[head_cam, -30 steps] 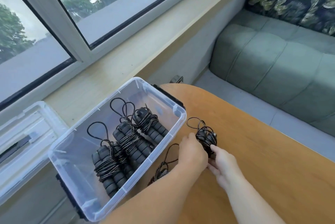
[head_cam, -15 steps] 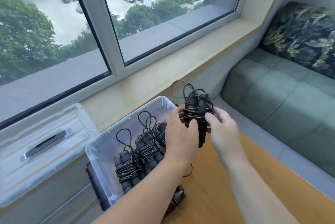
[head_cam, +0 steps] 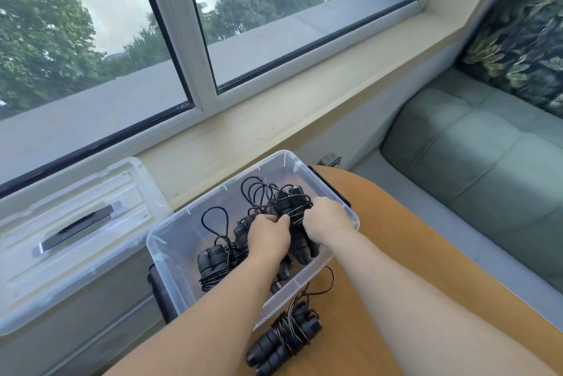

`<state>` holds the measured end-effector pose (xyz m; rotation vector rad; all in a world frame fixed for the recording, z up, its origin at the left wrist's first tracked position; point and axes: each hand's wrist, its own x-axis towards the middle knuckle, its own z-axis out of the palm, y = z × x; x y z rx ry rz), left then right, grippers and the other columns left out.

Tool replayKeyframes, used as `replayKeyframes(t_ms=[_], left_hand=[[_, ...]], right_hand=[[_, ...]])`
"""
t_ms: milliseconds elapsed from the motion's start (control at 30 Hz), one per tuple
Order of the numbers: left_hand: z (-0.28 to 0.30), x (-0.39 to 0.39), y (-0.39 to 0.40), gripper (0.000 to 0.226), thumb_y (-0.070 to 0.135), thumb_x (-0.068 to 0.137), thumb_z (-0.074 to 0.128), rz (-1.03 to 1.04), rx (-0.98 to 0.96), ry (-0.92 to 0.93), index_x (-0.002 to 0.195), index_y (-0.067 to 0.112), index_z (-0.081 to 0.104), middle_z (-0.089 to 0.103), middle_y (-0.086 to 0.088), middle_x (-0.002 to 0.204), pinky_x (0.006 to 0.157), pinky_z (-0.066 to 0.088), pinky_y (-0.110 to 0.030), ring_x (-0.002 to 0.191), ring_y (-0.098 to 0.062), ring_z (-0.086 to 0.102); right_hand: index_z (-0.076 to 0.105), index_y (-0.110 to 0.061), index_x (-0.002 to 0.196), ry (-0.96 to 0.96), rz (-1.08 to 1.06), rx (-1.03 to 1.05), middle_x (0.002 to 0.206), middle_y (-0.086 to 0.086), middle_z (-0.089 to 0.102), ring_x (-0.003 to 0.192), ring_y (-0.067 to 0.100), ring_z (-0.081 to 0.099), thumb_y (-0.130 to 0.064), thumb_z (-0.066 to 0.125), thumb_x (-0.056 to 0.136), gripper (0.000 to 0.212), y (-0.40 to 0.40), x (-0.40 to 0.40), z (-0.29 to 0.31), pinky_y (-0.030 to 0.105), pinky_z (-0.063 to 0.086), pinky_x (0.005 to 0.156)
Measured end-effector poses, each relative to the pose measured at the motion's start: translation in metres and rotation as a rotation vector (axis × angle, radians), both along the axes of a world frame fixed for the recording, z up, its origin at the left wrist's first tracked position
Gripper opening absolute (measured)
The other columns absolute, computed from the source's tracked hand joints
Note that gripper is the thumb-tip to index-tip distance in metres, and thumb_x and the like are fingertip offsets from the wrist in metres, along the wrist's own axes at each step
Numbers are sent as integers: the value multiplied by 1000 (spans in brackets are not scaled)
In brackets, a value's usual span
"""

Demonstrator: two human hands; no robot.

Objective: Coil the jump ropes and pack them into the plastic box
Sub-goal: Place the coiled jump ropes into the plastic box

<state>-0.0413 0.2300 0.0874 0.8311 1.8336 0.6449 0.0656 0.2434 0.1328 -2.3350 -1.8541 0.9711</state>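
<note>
While both hands, left hand (head_cam: 268, 234) and right hand (head_cam: 327, 220), curl fingers tight round coiled jump rope (head_cam: 289, 205) inside plastic box (head_cam: 170, 256): light, springy cord, likely best gripped mid-bundle over handles.

The plastic box (head_cam: 332, 189) is clear, glossy plastic, and so is its lid (head_cam: 91, 192), lying left of the box on the smooth, matt cream sill (head_cam: 274, 125). Inside the box the jump ropes (head_cam: 213, 263) show ribbed matt black handles wound in thin, slightly shiny cord. Under the box the table (head_cam: 411, 253) is smooth wood with a soft sheen, and right of it the sofa (head_cam: 472, 147) is matt green cloth.
</note>
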Motion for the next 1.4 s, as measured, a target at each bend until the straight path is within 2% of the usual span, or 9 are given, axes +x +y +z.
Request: replayKeyframes(t_ms=[267,533,667,800,900,1100,1267,1333,1400], left_hand=[[-7,-2,9,26,32,101,50,-141,-34,238,108,9,60,56,-3,98,70,33,-28,87,-19,47],[-4,1,16,41,31,97,53,-170,-48,252,116,-4,62,67,-21,109,57,34,-32,102,-37,63],[28,2,-1,28,29,97,52,-125,100,332,120,13,54,54,-4,117,73,37,-30,96,-21,52],[65,19,-36,10,20,97,53,-314,515,263,101,19,61,61,4,100,76,39,-17,87,-10,55],[69,39,-66,9,18,94,57,-549,592,218,96,17,66,65,3,95,75,42,-21,84,-12,56],[38,51,-118,13,19,94,55,-728,390,229,97,21,68,70,5,93,72,46,-29,84,-15,59],[-19,27,-145,34,19,98,48,-809,12,469,131,17,52,47,-4,135,99,43,-31,119,-22,49],[-40,18,-151,41,21,97,47,-797,-88,569,137,14,43,36,-7,142,107,37,-36,128,-27,39],[-55,12,-152,38,23,97,44,-747,-156,577,134,12,41,36,-8,144,108,36,-40,130,-29,38]], right_hand=[[64,-6,119,-56,30,-56,118,11,60,104,28,62,-9,40,100,31,9,-7,-8,32,47,67],[63,-2,115,0,-67,-9,108,15,62,108,34,61,-18,44,100,29,9,-6,-1,32,42,75],[64,-5,100,30,-205,161,92,9,63,80,28,58,-19,48,94,22,-4,4,15,27,39,61],[67,-16,91,348,-455,367,89,3,69,83,24,62,-21,47,93,21,-34,24,25,32,50,69],[68,-21,80,588,-695,392,80,0,71,83,25,68,-18,51,89,19,-71,36,18,45,58,79],[67,-8,85,845,-1062,247,68,3,62,60,18,56,-10,55,91,13,-141,45,-28,34,51,64],[63,-7,91,908,-1144,-18,76,9,61,65,21,54,-9,53,94,11,-182,21,-79,30,47,60],[63,-8,108,918,-1158,-124,86,9,63,74,22,57,-12,54,94,16,-191,8,-94,32,51,68],[57,-6,124,921,-1162,-227,105,12,63,99,28,60,-16,57,94,31,-195,-1,-105,41,52,93]])
